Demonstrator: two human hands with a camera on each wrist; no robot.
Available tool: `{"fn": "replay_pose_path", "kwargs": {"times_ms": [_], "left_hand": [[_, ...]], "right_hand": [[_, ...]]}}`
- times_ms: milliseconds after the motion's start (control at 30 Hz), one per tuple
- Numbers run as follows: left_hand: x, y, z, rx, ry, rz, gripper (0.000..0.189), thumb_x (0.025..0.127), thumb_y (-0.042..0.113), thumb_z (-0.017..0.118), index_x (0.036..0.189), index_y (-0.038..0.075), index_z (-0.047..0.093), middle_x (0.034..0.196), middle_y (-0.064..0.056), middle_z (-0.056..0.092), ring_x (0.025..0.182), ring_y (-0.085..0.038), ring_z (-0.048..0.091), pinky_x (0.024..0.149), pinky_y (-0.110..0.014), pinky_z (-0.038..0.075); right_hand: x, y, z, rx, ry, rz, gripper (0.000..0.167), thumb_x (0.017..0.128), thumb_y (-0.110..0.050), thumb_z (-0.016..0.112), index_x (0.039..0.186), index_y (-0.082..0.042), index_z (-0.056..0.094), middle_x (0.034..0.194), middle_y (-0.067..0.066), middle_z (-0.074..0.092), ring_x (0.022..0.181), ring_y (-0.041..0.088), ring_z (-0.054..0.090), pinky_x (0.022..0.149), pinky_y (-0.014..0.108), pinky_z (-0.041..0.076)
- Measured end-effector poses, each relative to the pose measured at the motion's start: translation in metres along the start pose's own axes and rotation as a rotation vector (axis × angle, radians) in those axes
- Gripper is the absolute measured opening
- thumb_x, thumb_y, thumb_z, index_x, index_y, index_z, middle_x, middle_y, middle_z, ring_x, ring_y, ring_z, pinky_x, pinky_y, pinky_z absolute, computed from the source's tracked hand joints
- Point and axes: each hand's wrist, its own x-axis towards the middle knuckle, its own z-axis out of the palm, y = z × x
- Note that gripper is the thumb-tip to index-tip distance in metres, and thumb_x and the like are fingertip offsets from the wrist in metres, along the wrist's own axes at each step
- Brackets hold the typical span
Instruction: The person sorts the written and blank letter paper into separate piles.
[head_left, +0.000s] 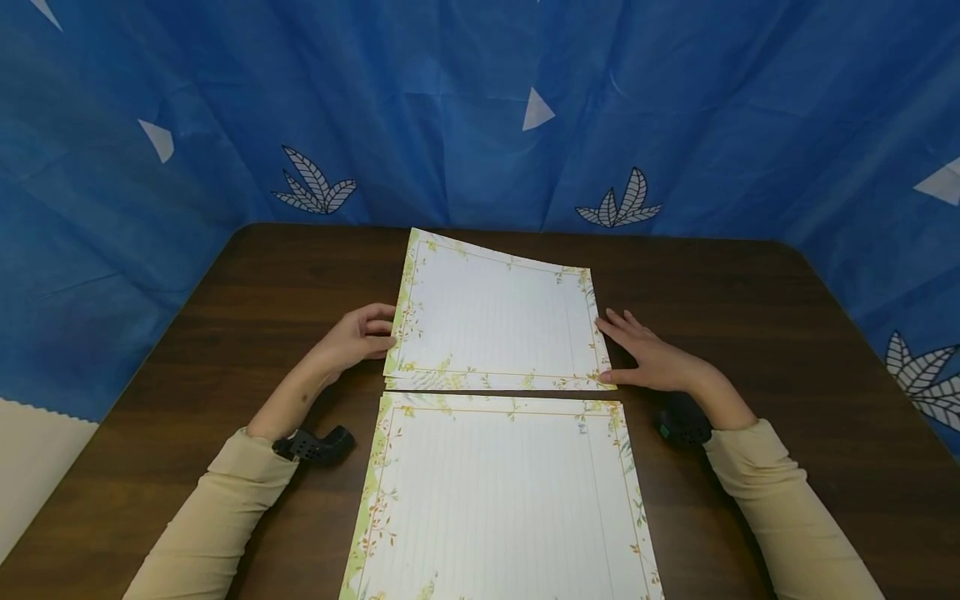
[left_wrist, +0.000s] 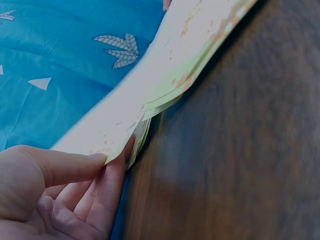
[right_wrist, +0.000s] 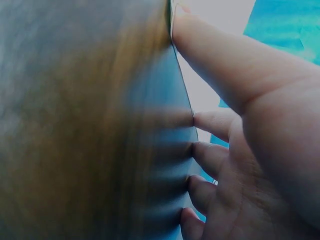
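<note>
A small stack of lined paper sheets [head_left: 498, 321] with a leafy green-and-orange border lies toward the far side of the table. My left hand [head_left: 356, 337] pinches its left edge, thumb on top and fingers beneath. In the left wrist view, the layered paper edges [left_wrist: 165, 102] are slightly fanned apart. At the opposite edge, my right hand [head_left: 648, 358] has its fingers spread, with fingertips against the paper's side and the thumb at the near right corner. A second lined sheet [head_left: 495, 500] with the same border lies nearer me, just below the stack.
The dark wooden table [head_left: 750, 333] extends on both sides of the paper. A blue curtain [head_left: 480, 167] with leaf and triangle prints hangs behind it. Black wrist devices sit at my left [head_left: 318, 446] and right [head_left: 682, 423] sleeves.
</note>
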Motion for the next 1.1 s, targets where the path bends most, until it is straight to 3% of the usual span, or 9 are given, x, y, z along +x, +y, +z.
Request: {"fn": "replay_pose_path", "kwargs": {"times_ms": [133, 300, 500, 700, 900, 1100], "left_hand": [[0.0, 0.0, 0.001, 0.002, 0.01, -0.003, 0.038, 0.092, -0.004, 0.053, 0.129, -0.008, 0.042, 0.11, -0.023, 0.056, 0.096, -0.024, 0.06, 0.085, -0.037, 0.048], [-0.001, -0.002, 0.002, -0.021, 0.033, -0.003, 0.038, 0.092, -0.004, 0.054, 0.128, -0.009, 0.042, 0.108, -0.021, 0.056, 0.089, -0.016, 0.06, 0.081, -0.032, 0.05], [-0.001, 0.001, 0.003, -0.05, 0.047, 0.013, 0.037, 0.092, -0.004, 0.054, 0.128, -0.008, 0.042, 0.107, -0.019, 0.057, 0.088, -0.014, 0.06, 0.08, -0.031, 0.051], [-0.001, 0.005, 0.006, -0.054, 0.072, 0.053, 0.034, 0.092, -0.003, 0.055, 0.124, -0.008, 0.045, 0.104, -0.016, 0.059, 0.086, -0.014, 0.06, 0.077, -0.029, 0.051], [-0.001, 0.011, 0.009, -0.079, 0.1, 0.094, 0.028, 0.092, -0.005, 0.054, 0.118, -0.01, 0.047, 0.096, -0.008, 0.061, 0.085, -0.011, 0.061, 0.076, -0.028, 0.052], [-0.007, 0.024, 0.011, -0.108, 0.141, 0.158, 0.024, 0.092, -0.006, 0.053, 0.115, -0.011, 0.048, 0.091, -0.006, 0.062, 0.083, -0.01, 0.063, 0.074, -0.028, 0.052]], "right_hand": [[0.0, 0.002, 0.0, 0.016, 0.003, 0.021, 0.088, 0.088, -0.035, 0.065, 0.148, 0.002, 0.012, 0.152, 0.025, 0.0, 0.135, 0.043, -0.009, 0.1, 0.067, 0.006], [0.002, 0.003, -0.002, 0.111, 0.069, 0.1, 0.08, 0.093, -0.034, 0.059, 0.148, 0.001, 0.013, 0.15, 0.028, 0.002, 0.134, 0.047, 0.005, 0.1, 0.065, 0.015], [0.005, 0.003, -0.001, 0.236, 0.275, 0.125, 0.052, 0.098, -0.028, 0.052, 0.137, 0.005, 0.042, 0.142, 0.027, 0.033, 0.131, 0.044, 0.024, 0.099, 0.061, 0.024], [0.006, -0.002, 0.002, 0.321, 0.541, 0.163, 0.032, 0.094, -0.024, 0.06, 0.113, 0.002, 0.062, 0.112, 0.02, 0.06, 0.103, 0.03, 0.052, 0.084, 0.041, 0.044], [0.007, -0.014, 0.002, 0.379, 0.725, 0.162, 0.028, 0.09, -0.022, 0.065, 0.092, 0.006, 0.061, 0.085, 0.005, 0.064, 0.079, 0.014, 0.056, 0.065, 0.02, 0.044], [0.002, -0.028, -0.006, 0.455, 0.823, 0.104, 0.024, 0.089, -0.013, 0.066, 0.091, 0.01, 0.06, 0.077, 0.0, 0.065, 0.065, 0.01, 0.06, 0.063, 0.019, 0.05]]}}
